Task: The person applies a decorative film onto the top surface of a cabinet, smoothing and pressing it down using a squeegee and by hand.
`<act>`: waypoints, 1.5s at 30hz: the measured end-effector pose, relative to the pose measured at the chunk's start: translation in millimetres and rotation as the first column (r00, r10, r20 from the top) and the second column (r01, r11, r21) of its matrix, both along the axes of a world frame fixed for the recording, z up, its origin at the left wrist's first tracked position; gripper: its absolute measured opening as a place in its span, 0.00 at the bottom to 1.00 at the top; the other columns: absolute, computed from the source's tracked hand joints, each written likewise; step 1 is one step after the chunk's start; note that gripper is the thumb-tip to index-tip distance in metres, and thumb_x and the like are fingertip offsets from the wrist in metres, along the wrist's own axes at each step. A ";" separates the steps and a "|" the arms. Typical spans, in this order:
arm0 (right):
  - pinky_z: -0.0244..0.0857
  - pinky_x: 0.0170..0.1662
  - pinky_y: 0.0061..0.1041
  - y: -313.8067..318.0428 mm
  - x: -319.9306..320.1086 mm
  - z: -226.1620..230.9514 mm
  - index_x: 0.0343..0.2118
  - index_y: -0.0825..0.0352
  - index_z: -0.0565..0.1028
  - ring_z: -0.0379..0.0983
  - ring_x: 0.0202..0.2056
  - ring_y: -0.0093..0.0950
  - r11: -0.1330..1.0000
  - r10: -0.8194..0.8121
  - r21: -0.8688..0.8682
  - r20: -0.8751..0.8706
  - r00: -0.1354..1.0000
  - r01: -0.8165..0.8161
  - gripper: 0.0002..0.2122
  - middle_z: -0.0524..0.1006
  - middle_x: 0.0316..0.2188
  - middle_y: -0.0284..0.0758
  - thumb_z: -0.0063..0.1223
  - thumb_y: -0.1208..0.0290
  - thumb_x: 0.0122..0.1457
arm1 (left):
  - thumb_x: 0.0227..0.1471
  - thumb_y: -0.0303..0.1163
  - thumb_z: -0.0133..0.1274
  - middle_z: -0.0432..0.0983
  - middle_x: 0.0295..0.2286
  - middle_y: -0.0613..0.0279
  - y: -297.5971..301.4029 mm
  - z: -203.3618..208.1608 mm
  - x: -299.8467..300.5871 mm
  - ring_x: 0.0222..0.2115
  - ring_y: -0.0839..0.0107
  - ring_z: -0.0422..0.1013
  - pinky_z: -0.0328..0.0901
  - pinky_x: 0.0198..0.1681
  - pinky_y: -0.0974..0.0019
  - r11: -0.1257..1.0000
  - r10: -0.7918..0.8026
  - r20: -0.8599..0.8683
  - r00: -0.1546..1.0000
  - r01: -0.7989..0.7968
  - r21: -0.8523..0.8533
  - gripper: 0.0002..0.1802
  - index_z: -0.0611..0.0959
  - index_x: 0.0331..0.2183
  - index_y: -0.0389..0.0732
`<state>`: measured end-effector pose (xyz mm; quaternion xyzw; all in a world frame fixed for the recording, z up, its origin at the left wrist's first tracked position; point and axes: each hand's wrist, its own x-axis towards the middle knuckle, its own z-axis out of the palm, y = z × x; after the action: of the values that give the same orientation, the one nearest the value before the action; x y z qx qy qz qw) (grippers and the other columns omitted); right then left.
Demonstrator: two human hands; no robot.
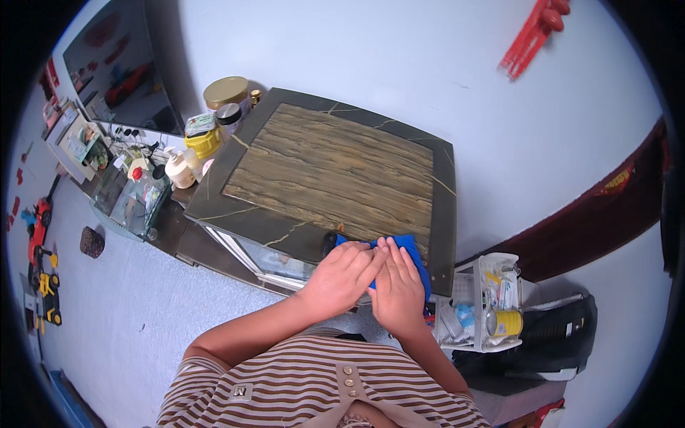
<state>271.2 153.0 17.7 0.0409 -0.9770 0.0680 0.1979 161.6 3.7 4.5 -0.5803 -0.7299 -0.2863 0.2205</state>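
Observation:
A blue cloth lies bunched on the front edge of a dark cabinet top with a brown wood-grain panel. My right hand rests flat on it, fingers stretched out and pointing away from me. Coming in from the left, my left hand has its fingers laid over the cloth, their tips meeting the right hand's fingers. Both hands cover much of the cloth. Close beside the left hand sits a small black rounded object, its kind unclear.
Left of the cabinet stand a pump bottle, a yellow container, a gold-lidded tub and a glass tank. A white basket rack full of items adjoins the right side. Toy vehicles are at far left.

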 end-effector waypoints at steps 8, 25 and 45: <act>0.50 0.73 0.46 -55.2 -56.6 5.2 0.63 0.80 0.66 0.61 0.69 0.46 0.990 0.135 0.036 0.018 0.991 -0.135 0.35 0.67 0.66 0.52 0.64 0.67 0.54 | 0.46 0.37 0.60 0.75 0.47 0.52 -66.2 -1.2 -46.3 0.48 0.53 0.72 0.67 0.54 0.54 0.997 0.077 0.017 0.997 -0.077 -0.001 0.41 0.74 0.61 0.30; 0.50 0.73 0.44 -175.6 -169.4 8.2 0.62 0.83 0.66 0.60 0.70 0.48 0.933 0.325 0.167 -0.003 0.946 -0.319 0.32 0.67 0.65 0.57 0.55 0.66 0.59 | 0.44 0.43 0.63 0.74 0.47 0.47 -202.1 -6.2 -131.2 0.50 0.49 0.71 0.65 0.57 0.49 0.968 0.249 0.016 0.968 -0.249 0.008 0.44 0.73 0.59 0.31; 0.51 0.73 0.43 -192.7 -172.3 -10.4 0.60 0.80 0.70 0.65 0.67 0.46 0.959 0.252 0.182 -0.195 0.948 -0.217 0.26 0.72 0.61 0.54 0.45 0.68 0.62 | 0.55 0.27 0.58 0.72 0.49 0.51 -192.3 -19.5 -116.8 0.55 0.52 0.70 0.60 0.66 0.42 0.863 0.505 -0.102 0.857 -0.503 0.052 0.31 0.73 0.60 0.35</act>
<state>98.9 -39.8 7.3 0.1798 -0.9402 0.0086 0.2893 44.7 -188.6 -15.0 -0.3816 -0.8392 -0.1942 0.3354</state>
